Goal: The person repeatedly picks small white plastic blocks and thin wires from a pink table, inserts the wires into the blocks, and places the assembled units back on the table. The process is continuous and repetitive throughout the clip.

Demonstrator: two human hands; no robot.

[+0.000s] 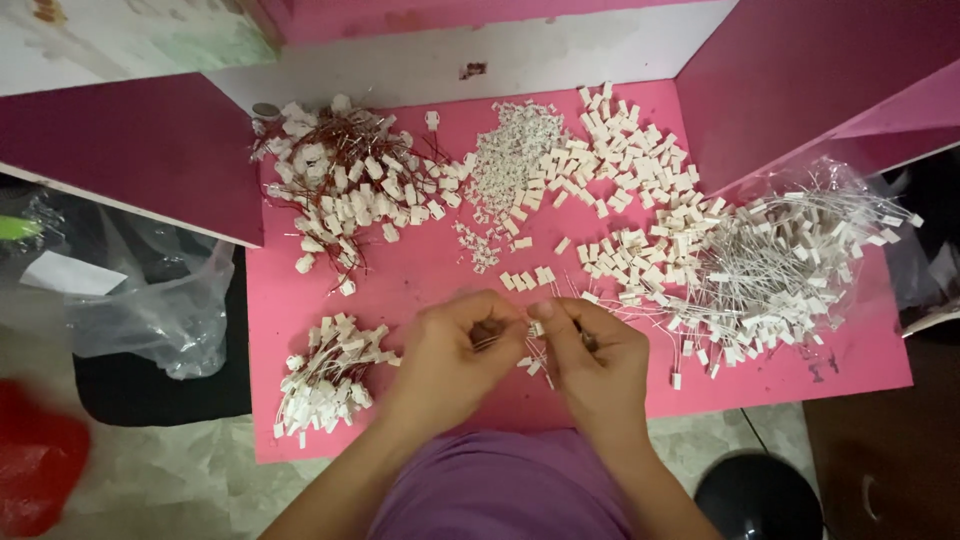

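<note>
A small white connector piece is being pinched between the fingertips of the left hand and the right hand, low on the pink table at about 6 o'clock. The thumb and forefinger of each hand are being pressed together on the piece and its thin wires; how the wires are being gripped cannot be made out, since they are being covered by the fingers and blurred. A few loose white pieces are being half hidden beneath the hands.

At 8 o'clock a small heap of white connectors with red wires is being kept; a larger red-wired heap is lying at 11 o'clock. At 12 o'clock a pile of tiny white parts is being blurred into one mass, with a pile of bare white housings just beside it at 1 o'clock. At 3 o'clock a heap of white-wired connectors is being spread over a clear plastic bag, its edge barely discernible. A crumpled clear bag is lying off the table at 9 o'clock, and a red object is being cut off at the frame's edge.
</note>
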